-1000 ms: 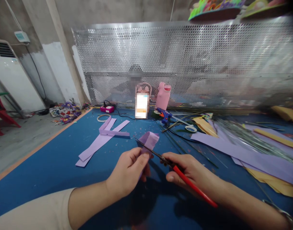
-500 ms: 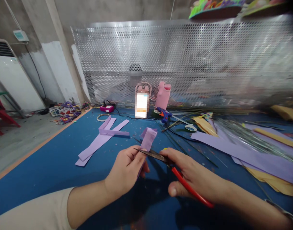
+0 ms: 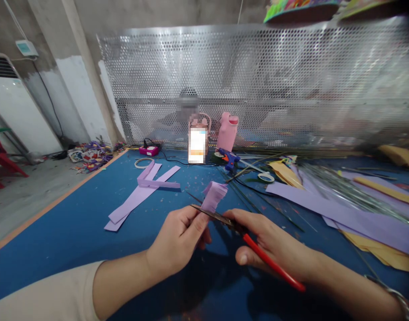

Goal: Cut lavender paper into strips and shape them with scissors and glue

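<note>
My left hand (image 3: pixel 179 240) pinches the lower end of a curled strip of purple paper (image 3: pixel 215 196), which stands up beyond the fingertips. In my right hand (image 3: pixel 269 240) is a pair of scissors with red handles (image 3: pixel 267 261). Their blades are parted and point left, one lying across the paper just above my left thumb. Part of the strip is hidden behind the left hand. Several flat purple strips (image 3: pixel 137 200), one of them folded, lie on the blue table (image 3: pixel 73 249) left of my hands.
At the back stand a lit phone (image 3: pixel 196 146) and a pink bottle-shaped object (image 3: pixel 227 131), near a blue glue gun (image 3: pixel 229 159). Tape rolls (image 3: pixel 266 177), purple sheets (image 3: pixel 324 209), yellow paper (image 3: pixel 286 174) and thin stems (image 3: pixel 351 191) lie to the right. A perforated metal panel (image 3: pixel 274 80) closes off the back.
Both hands have shifted slightly right, together with the scissors and the curled paper strip. The curl now leans further right. The strips on the table lie as before.
</note>
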A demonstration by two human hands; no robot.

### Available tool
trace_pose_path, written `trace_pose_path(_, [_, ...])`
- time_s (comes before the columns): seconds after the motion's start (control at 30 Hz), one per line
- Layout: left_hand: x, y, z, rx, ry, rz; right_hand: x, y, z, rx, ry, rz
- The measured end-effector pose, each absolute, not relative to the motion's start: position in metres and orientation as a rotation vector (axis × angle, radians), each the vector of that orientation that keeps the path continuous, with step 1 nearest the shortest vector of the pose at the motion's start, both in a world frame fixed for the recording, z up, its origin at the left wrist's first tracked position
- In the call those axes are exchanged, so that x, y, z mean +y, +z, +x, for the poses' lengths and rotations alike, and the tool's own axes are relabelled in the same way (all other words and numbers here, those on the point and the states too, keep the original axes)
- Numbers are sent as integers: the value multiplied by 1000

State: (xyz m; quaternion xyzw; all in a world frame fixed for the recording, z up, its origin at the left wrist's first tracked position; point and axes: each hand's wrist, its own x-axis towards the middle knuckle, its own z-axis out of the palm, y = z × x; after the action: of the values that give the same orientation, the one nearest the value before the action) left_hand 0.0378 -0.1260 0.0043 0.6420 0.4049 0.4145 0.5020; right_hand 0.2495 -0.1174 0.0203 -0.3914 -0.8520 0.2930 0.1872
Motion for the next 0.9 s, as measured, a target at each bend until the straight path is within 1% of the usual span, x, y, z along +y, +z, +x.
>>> trace_pose_path(0.33, [-127,3,37,996,999,1602,-118,14,250,-2406,771,-1128])
trace_pose_path(0.9, [-125,-3,36,969,933,1501,-112,8,248,-2457,634,-1155])
